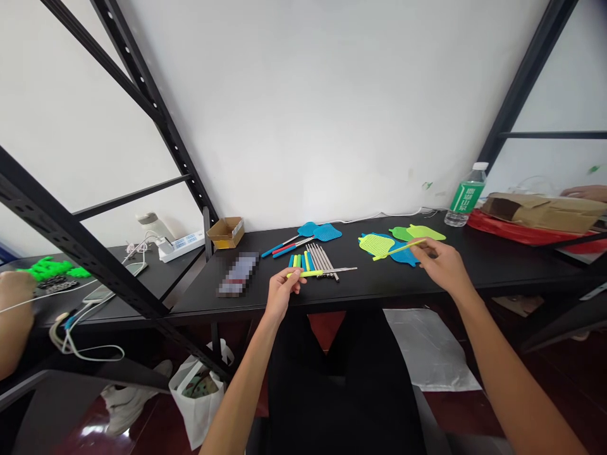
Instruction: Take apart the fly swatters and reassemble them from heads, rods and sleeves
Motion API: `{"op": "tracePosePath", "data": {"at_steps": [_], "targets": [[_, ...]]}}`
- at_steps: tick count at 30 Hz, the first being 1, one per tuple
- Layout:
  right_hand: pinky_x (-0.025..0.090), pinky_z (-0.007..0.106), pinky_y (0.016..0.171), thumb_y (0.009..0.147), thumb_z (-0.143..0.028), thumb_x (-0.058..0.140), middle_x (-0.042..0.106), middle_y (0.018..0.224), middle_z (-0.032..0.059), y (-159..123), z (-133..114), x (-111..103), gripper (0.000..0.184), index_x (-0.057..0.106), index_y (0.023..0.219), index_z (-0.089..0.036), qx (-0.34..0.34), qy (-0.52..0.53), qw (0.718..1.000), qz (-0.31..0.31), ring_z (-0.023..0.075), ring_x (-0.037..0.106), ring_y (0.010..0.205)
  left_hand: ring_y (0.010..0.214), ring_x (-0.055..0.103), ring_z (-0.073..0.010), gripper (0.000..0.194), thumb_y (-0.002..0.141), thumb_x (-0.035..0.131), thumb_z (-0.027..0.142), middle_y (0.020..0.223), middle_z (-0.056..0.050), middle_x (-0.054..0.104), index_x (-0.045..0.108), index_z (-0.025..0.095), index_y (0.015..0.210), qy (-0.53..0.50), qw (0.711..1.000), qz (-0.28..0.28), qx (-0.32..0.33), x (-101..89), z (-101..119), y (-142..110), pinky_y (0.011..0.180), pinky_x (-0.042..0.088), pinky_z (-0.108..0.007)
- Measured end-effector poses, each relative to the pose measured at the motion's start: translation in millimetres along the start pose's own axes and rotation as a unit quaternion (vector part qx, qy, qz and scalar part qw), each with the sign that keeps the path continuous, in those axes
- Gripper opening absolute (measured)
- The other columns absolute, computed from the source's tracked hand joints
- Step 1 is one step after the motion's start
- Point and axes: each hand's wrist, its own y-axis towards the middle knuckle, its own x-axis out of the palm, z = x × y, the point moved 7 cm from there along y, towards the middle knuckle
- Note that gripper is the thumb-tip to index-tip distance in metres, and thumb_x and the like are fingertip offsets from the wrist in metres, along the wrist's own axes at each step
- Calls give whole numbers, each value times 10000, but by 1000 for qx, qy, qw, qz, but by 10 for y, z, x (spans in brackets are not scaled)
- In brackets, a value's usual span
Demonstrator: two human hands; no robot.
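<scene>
My left hand (pixel 283 287) is closed round a yellow-green handle (pixel 310 273) with a thin metal rod (pixel 344 270) pointing right. In the fingers of my right hand (pixel 441 262) is a thin yellow piece, seemingly a fly swatter head (pixel 398 249) seen edge-on, its narrow end toward the left. Beneath and beside it lie a yellow perforated swatter head (pixel 376 244), blue heads (pixel 405 255) and green ones (pixel 427 232). Beyond my left hand are several loose blue and yellow-green handles (pixel 297 260) and metal rods (pixel 322 258). Blue fly swatters (pixel 328 232) with rods and handles lie further back.
On the black table (pixel 199 303) are a phone (pixel 238 274), a small cardboard box (pixel 226 233) and a water bottle (pixel 467 194). Black shelf posts (pixel 175 136) stand left and right. Another person's arm (pixel 14 316) is at far left, near green pieces (pixel 52 268) and a power strip (pixel 183 245).
</scene>
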Motion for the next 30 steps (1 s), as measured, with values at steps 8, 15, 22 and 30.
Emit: {"op": "tracePosePath", "data": {"at_steps": [8, 15, 22, 30], "targets": [[523, 308, 533, 821, -535, 604, 697, 883, 67, -37, 122, 328, 365, 673, 968, -209, 55, 144, 986, -70, 245, 663, 764, 543, 486, -92, 330, 794, 733, 433, 708, -61, 690, 746, 134, 935, -24, 1000, 7, -13, -2, -14, 6, 516, 405, -228], [392, 237, 365, 796, -536, 661, 597, 660, -8, -208, 280, 847, 515, 603, 1160, -176, 163, 295, 937, -89, 117, 500, 423, 546, 491, -87, 326, 804, 735, 420, 732, -66, 700, 745, 130, 952, -44, 999, 14, -17, -5, -8, -4, 524, 404, -226], [381, 221, 357, 791, -531, 674, 569, 645, -8, -205, 290, 860, 531, 621, 1171, -164, 159, 323, 929, -82, 101, 443, 451, 550, 482, -85, 330, 807, 737, 390, 765, -84, 716, 747, 120, 994, -46, 999, 15, -13, -18, -37, 12, 525, 403, -223], [370, 223, 385, 820, -527, 655, 551, 639, -12, -222, 246, 881, 556, 595, 1219, -144, 163, 313, 930, -100, 102, 424, 476, 569, 480, -89, 332, 812, 726, 378, 819, -101, 730, 754, 120, 1020, -23, 1000, 3, -7, -27, -40, 10, 538, 418, -229]]}}
